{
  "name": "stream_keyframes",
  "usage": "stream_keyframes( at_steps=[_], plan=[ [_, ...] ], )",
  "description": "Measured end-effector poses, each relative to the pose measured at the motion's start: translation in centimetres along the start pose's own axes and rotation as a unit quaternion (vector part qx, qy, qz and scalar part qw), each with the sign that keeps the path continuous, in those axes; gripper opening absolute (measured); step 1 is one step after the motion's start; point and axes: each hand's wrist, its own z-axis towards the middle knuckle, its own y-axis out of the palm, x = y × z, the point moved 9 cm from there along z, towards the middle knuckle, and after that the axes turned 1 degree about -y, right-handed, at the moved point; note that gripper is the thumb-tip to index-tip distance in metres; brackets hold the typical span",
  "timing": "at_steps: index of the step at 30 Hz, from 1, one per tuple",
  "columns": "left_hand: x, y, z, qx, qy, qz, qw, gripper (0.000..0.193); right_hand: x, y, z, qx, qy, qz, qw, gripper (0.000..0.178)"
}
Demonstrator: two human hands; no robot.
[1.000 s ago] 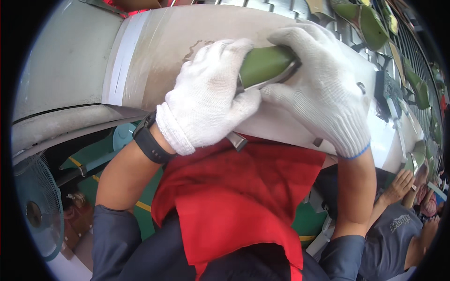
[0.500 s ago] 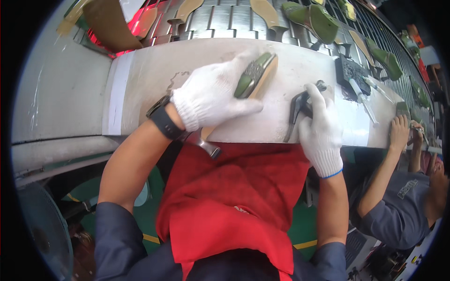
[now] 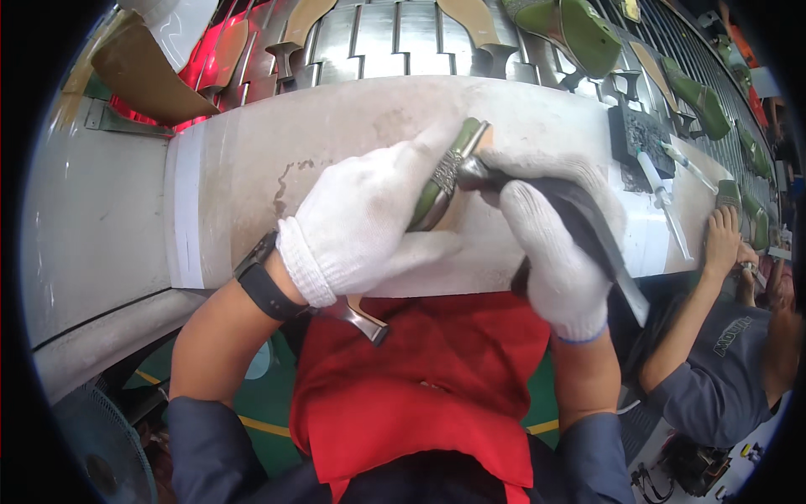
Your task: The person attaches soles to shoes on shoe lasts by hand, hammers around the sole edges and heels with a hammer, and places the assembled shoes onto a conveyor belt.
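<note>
1. Surface (image 3: 243, 160): pale, lightly stained.
2. Green shoe (image 3: 445, 175): held above the surface, fingers of the left hand (image 3: 357, 197) clamped around it.
3. Black-handled tool (image 3: 581, 214): fingers of the right hand (image 3: 550, 252) closed on it; now brought to the shoe, its metal head (image 3: 473, 174) seemingly touching the side, so both hands engage one piece.

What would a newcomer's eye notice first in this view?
Probably the bright red apron, low in the middle. Above it, the white-gloved left hand holds a green shoe, and the gloved right hand a dark tool. Near the top, metal slats shine.
</note>
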Motion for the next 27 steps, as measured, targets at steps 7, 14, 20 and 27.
stream_keyframes(
  at_steps=[7,14,20,27],
  plan=[
    [-1.0,-0.9,-0.5,0.018,-0.002,-0.017,1.000,0.105,-3.2,3.3,-2.0,-0.086,-0.129,-0.150,0.976,0.036],
    [-1.8,-0.6,-0.4,-0.016,-0.036,-0.033,0.999,0.104,1.4,-0.4,-0.1,0.049,0.034,-0.044,0.997,0.023],
    [-2.0,-0.7,-0.7,-0.009,-0.023,-0.024,0.999,0.104,2.1,-1.2,5.1,0.047,0.049,-0.001,0.998,0.020],
    [-2.3,-0.7,-1.0,0.012,0.001,-0.038,0.999,0.101,0.6,-0.2,2.6,0.006,0.022,-0.123,0.992,0.016]
  ],
)
